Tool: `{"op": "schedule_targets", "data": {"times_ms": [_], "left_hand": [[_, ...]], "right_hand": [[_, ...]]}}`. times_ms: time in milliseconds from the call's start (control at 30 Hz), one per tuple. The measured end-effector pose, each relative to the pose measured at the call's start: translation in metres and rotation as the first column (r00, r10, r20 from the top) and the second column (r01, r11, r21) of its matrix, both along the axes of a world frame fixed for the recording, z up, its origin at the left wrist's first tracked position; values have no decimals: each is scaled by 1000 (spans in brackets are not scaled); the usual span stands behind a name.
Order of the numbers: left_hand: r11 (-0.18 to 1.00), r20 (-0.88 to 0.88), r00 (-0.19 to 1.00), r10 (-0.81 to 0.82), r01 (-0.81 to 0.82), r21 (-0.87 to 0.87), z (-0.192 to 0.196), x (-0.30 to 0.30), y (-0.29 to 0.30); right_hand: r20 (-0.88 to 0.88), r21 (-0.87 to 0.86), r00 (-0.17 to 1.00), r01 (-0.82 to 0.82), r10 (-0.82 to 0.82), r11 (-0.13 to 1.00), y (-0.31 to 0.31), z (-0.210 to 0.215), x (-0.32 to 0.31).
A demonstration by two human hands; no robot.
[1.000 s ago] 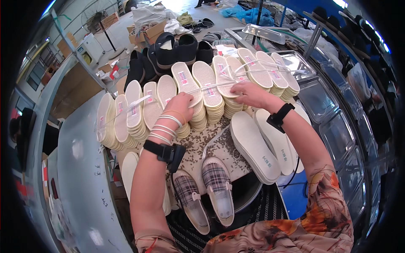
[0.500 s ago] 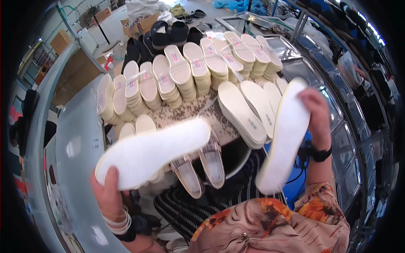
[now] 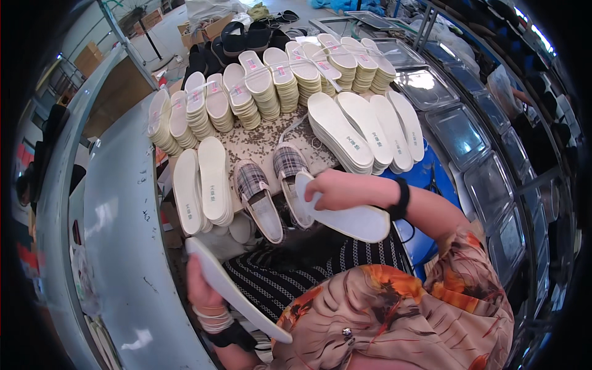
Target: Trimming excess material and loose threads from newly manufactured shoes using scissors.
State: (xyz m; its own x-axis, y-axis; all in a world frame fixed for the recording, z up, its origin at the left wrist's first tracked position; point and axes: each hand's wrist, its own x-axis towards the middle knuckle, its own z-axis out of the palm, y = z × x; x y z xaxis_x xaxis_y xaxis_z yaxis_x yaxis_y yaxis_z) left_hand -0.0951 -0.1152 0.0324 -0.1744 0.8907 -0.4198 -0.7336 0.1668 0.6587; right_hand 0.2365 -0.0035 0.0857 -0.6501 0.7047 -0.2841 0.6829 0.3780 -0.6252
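My left hand (image 3: 202, 287) grips a white insole (image 3: 237, 295) by its edge, tilted low in front of my lap. My right hand (image 3: 336, 190) is closed on another white insole (image 3: 364, 223), whose narrower end is over the opening of the right-hand plaid shoe (image 3: 290, 161). How far that end reaches inside, I cannot tell. Its mate, the left-hand plaid shoe (image 3: 250, 182), stands beside it, toe pointing away from me. Cream insoles lie in a left pile (image 3: 213, 182) and a right pile (image 3: 346, 132), flanking the shoes.
Tall stacks of smaller insoles (image 3: 271, 92) line the table's far side, with dark shoes (image 3: 233, 40) behind them. A metal rack with clear plastic boxes (image 3: 459, 132) runs along the right. A pale blue-grey panel (image 3: 120, 228) is on the left.
Both insoles have come down and nearer my body. The right one swung left to the right-hand shoe; the left one turned and dropped toward my lap, uncovering the left pile and shoes.
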Motion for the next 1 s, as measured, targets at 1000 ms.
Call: {"op": "schedule_targets", "data": {"times_ms": [1000], "left_hand": [[715, -657, -743, -127, 391, -580, 39, 130, 21]], "right_hand": [[12, 782, 995, -74, 104, 619, -26, -107, -9]]}}
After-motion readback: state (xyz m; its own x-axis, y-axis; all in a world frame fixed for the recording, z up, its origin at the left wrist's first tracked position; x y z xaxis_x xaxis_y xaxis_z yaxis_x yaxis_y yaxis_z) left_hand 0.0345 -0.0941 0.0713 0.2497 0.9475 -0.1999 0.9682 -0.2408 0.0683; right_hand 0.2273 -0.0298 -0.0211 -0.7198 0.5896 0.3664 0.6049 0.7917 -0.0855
